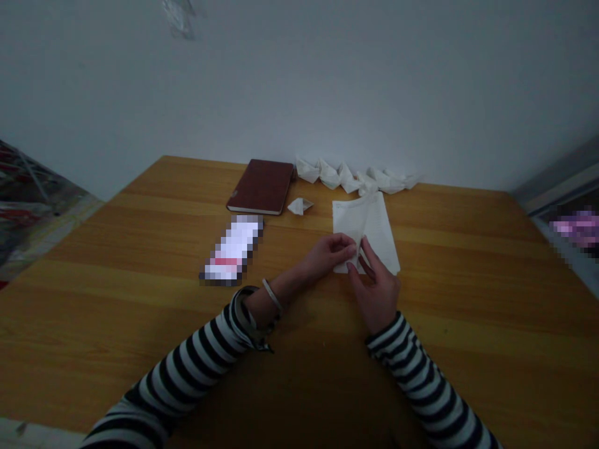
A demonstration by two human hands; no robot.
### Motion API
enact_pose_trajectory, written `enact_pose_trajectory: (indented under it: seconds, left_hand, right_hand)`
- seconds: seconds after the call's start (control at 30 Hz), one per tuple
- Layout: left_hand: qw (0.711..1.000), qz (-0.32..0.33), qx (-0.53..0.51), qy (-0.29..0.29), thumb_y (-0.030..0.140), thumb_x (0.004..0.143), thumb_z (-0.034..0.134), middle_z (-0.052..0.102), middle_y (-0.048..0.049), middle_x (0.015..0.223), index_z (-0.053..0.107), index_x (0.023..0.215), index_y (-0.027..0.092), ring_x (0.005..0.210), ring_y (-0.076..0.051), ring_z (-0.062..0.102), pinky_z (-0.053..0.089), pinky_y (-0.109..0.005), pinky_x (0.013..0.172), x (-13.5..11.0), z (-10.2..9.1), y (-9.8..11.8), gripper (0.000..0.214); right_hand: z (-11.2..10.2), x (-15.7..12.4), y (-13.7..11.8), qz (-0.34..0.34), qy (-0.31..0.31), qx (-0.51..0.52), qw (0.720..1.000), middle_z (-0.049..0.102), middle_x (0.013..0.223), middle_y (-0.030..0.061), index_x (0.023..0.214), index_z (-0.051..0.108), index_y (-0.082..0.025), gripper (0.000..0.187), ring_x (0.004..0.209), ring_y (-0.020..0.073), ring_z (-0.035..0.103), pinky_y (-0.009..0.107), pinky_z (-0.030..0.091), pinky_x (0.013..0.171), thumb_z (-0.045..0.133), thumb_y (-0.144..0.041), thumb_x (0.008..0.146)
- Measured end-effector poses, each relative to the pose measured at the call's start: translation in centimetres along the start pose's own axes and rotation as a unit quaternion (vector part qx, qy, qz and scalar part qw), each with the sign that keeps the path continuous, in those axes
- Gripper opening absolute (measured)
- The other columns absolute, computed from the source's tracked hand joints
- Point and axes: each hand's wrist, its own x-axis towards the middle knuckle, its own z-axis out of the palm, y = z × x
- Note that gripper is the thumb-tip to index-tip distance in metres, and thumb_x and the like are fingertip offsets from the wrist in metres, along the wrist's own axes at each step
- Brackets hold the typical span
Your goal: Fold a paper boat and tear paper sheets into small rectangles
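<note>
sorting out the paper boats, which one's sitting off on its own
The small paper boat just right of the brown notebook. It sits apart, nearer the front of the table, while the other boats touch one another in a row along the wall.

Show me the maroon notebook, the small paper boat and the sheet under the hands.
Maroon notebook [261,186], head view, front cover.
Small paper boat [299,206], head view, hull.
Paper sheet [374,215], head view, top part.

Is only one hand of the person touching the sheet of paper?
No, the left hand and the right hand both touch the lower part of the sheet of paper.
</note>
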Motion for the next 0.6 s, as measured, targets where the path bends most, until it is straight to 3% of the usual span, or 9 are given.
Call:
enact_pose_trajectory:
  seconds: [0.2, 0.3, 0.37, 0.47, 0.6]
  left_hand:
    - [0.999, 0.013, 0.051, 0.001, 0.054, 0.077, 0.069, 0.057, -0.0003, 0.077, 0.06, 0.084, 0.012, 0.071, -0.011, 0.051, 0.04, -0.025, 0.068, 0.0, 0.0, -0.1, 0.043]
    - [0.995, 0.029, 0.091, -0.005, 0.054, 0.082, 0.062, 0.054, 0.0015, 0.073, 0.058, 0.081, 0.014, 0.068, -0.011, 0.048, 0.04, -0.025, 0.067, 0.1, -0.1, -0.3, 0.041]
    - [0.991, 0.045, 0.127, -0.014, 0.051, 0.083, 0.062, 0.055, 0.0009, 0.074, 0.059, 0.079, 0.014, 0.071, -0.013, 0.05, 0.041, -0.026, 0.071, 0.2, -0.1, -0.4, 0.037]
    - [0.979, 0.068, 0.189, -0.037, 0.043, 0.085, 0.062, 0.058, -0.0027, 0.083, 0.063, 0.08, 0.014, 0.083, -0.017, 0.053, 0.041, -0.029, 0.082, 0.1, 0.1, -0.5, 0.029]
    - [0.959, 0.083, 0.263, -0.07, 0.037, 0.092, 0.053, 0.058, -0.0049, 0.09, 0.068, 0.084, 0.016, 0.088, -0.019, 0.054, 0.041, -0.031, 0.085, -0.3, 0.4, -0.4, 0.027]
  right_hand:
    - [-0.1, -0.1, -0.6, -0.004, 0.0, 0.004, 1.0, 0.059, 0.137, 0.0095, 0.14, 0.05, -0.022, 0.055, 0.118, 0.0261, 0.062, 0.048, 0.05, 0.104, 0.063, -0.032, 0.087]
    - [-0.4, 0.3, -1.1, 0.025, 0.018, 0.039, 0.999, 0.064, 0.131, 0.0104, 0.13, 0.06, -0.02, 0.044, 0.117, 0.0247, 0.062, 0.047, 0.048, 0.104, 0.058, -0.037, 0.09]
    - [-0.7, 0.8, -1.0, 0.071, 0.056, 0.091, 0.992, 0.069, 0.119, 0.0104, 0.117, 0.066, -0.019, 0.037, 0.111, 0.0233, 0.065, 0.044, 0.052, 0.097, 0.051, -0.043, 0.093]
    - [-1.7, 2.1, 0.0, 0.154, 0.088, 0.142, 0.974, 0.072, 0.093, 0.0074, 0.094, 0.069, -0.018, 0.043, 0.088, 0.0202, 0.068, 0.034, 0.058, 0.074, 0.047, -0.055, 0.091]
    - [-3.3, 3.7, 1.5, 0.217, -0.009, 0.178, 0.96, 0.068, 0.076, 0.0029, 0.077, 0.066, -0.019, 0.044, 0.07, 0.0173, 0.064, 0.027, 0.054, 0.06, 0.057, -0.061, 0.083]
